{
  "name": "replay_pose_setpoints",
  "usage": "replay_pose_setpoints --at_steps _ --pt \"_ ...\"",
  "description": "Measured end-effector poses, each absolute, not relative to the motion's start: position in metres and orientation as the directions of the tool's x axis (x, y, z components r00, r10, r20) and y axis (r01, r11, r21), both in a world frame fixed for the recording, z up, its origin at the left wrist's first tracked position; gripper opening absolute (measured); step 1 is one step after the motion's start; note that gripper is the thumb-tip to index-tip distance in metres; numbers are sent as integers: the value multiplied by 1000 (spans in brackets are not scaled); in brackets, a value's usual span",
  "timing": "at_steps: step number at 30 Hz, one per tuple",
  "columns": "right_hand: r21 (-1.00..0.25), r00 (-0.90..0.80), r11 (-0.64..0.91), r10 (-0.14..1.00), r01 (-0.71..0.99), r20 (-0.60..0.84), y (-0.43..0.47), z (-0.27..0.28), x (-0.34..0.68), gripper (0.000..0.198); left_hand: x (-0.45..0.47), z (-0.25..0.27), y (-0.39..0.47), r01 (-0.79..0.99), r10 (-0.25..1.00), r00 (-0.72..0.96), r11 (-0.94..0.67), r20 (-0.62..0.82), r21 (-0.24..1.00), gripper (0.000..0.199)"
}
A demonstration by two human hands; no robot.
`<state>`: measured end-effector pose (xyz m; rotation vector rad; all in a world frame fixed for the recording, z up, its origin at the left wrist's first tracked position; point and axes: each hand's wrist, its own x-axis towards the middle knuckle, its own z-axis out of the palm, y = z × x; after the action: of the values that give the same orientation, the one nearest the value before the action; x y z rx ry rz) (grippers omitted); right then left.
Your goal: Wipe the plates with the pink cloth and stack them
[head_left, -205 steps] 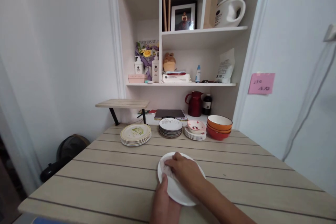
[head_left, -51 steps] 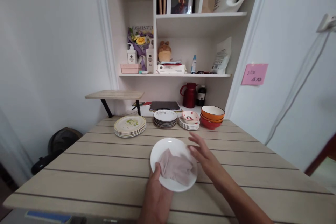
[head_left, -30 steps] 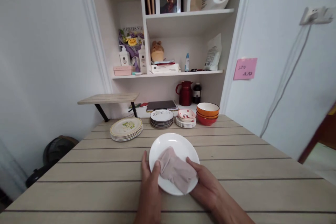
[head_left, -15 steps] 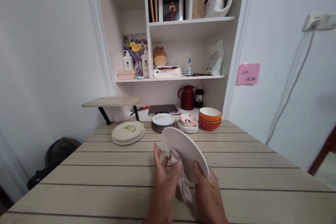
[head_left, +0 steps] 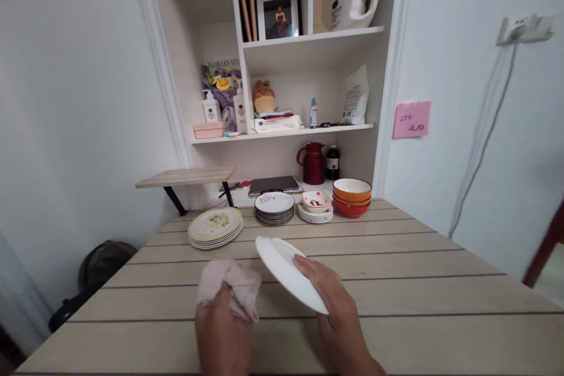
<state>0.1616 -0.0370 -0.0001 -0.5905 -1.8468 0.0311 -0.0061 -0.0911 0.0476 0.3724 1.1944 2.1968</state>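
In the head view my right hand (head_left: 337, 305) grips a white plate (head_left: 286, 273) by its right edge, fingers on the upper face. The plate is tilted above the table. To its left, my left hand (head_left: 224, 326) is closed around a crumpled pale pink cloth (head_left: 231, 288), apart from the plate. Beyond the hands stand a stack of yellow-rimmed plates (head_left: 215, 226), a stack of dark-rimmed plates (head_left: 274, 205), small white plates (head_left: 315, 215) with a pink-patterned dish (head_left: 316, 201) on top, and stacked orange and red bowls (head_left: 352, 197).
The slatted wooden table (head_left: 396, 294) reaches back to a white shelf unit (head_left: 282, 135). A small raised wooden shelf (head_left: 185, 176) stands at the back left. Behind the stacks are a red jug (head_left: 314, 164), a dark bottle (head_left: 333, 163) and a flat dark laptop-like object (head_left: 274, 185).
My left hand has moved left, taking the cloth away from the plate. My right hand has turned the plate flatter, and its upper face now shows.
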Motion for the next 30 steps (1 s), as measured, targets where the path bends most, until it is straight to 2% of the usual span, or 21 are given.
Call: replay_pose_setpoints --at_steps 2,4,5,7,9,10,12,17,19,21,24,26,28,30 --pt "-170 -295 880 322 443 899 -37 -1 159 57 -11 69 -102 -268 586 -807 -481 79 835 33" --pt "-88 -357 874 285 478 889 -38 -2 155 58 -10 82 -113 -133 545 -811 -524 212 841 42" --pt "-60 -387 872 277 486 880 -39 -2 154 58 -10 84 -117 48 540 -762 -502 357 864 44" --pt "-22 -425 870 262 492 867 -40 -3 154 60 -10 80 -124 342 666 -476 -461 574 819 46" --pt "0 -446 869 254 495 859 -39 -3 155 61 -14 72 -127 567 771 -166 -436 615 699 51" --pt "11 -454 871 246 492 856 -39 -4 155 61 -17 68 -127 637 800 -75 -421 595 646 54" --pt "27 -478 874 239 485 845 -39 -4 156 60 -26 63 -123 717 832 -44 -359 553 598 57" --pt "72 -538 907 180 414 823 -40 -4 157 61 -58 69 -98 715 843 -229 -194 487 671 60" --pt "110 -554 930 112 351 825 -41 -4 158 63 -70 74 -88 632 853 -286 -174 436 755 61" --pt "136 -554 948 49 287 831 -44 -3 158 64 -77 78 -82 464 894 -302 -166 332 870 57" --pt "127 -562 972 5 195 827 -46 -5 157 67 -77 85 -83 219 968 -210 -93 140 971 54" --pt "92 -581 982 21 163 813 -47 -8 155 69 -71 90 -88 175 994 -93 -44 61 984 53" --pt "36 -614 984 79 172 785 -46 -11 153 69 -60 94 -96 245 998 32 -65 59 967 55" --pt "-6 -632 982 127 191 764 -44 -13 151 65 -47 96 -104 404 982 126 -181 141 897 59"
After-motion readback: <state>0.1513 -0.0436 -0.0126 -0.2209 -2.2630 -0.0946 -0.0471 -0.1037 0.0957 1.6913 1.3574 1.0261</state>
